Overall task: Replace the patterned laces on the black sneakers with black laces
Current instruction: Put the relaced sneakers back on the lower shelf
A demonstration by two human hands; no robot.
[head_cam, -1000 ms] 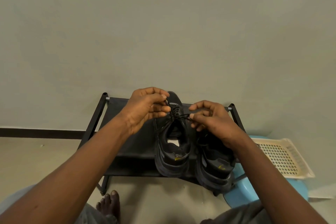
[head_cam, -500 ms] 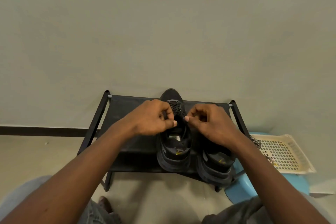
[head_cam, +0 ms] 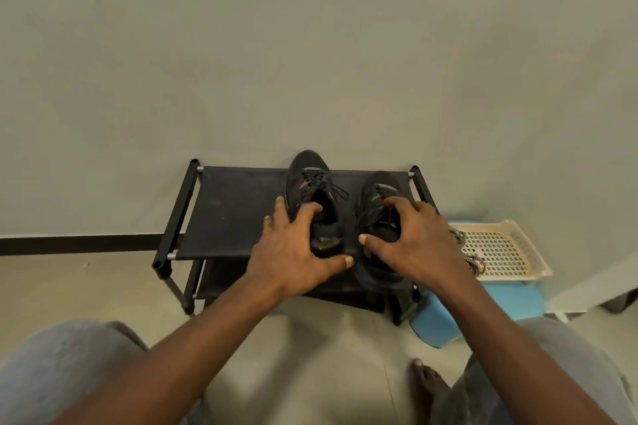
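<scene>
You had both shoes on the top shelf of a low black fabric-topped shoe rack with a tube frame [head_cam: 234,210], pushed against the plain wall. The shelf's left half lay bare. At its right edge the rack stood close to a cream perforated plastic tray [head_cam: 511,248] resting on a round blue plastic stool [head_cam: 518,300]. The black-and-white patterned laces [head_cam: 473,262] lay in the tray's near-left corner, one hanging over the rim. Your knees framed pale open floor below the rack.

The left black sneaker [head_cam: 309,172] sat toe to the wall, its toe past the shelf's back rail, threaded with black laces [head_cam: 326,185] whose loose ends trailed to the right. The right black sneaker [head_cam: 378,191] sat just beside it, nearer you, its heel overhanging the front edge; its lacing was too dark to make out.

Your left hand [head_cam: 293,252] gripped the left sneaker's heel end, fingers curled over the collar and the thumb stretched along the back. Your right hand [head_cam: 419,238] clasped the right sneaker from above, fingers spread wide and bent over the tongue, the thumb pressed to its inner side.
</scene>
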